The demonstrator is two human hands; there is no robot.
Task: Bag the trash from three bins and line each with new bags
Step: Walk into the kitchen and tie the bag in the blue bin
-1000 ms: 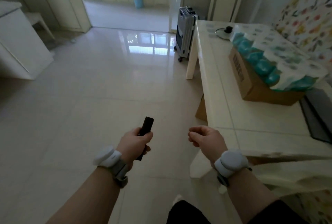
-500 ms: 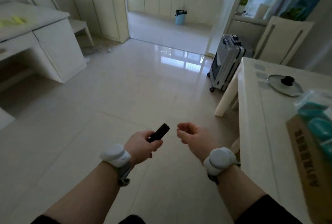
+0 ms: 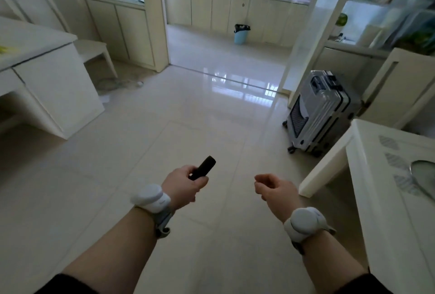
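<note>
A black roll (image 3: 203,168) is gripped by the curled fingers of the left hand (image 3: 182,186). The right hand (image 3: 275,191) is held loosely curled, holding nothing. A blue bin (image 3: 241,34) with a black liner is seen standing far ahead in the kitchen.

A silver suitcase (image 3: 320,112) stands upright on the glossy tiled floor (image 3: 164,128) beside a white counter (image 3: 376,187) carrying a glass pot lid (image 3: 423,173). At left, a white desk (image 3: 47,77), a stool (image 3: 96,51) behind it.
</note>
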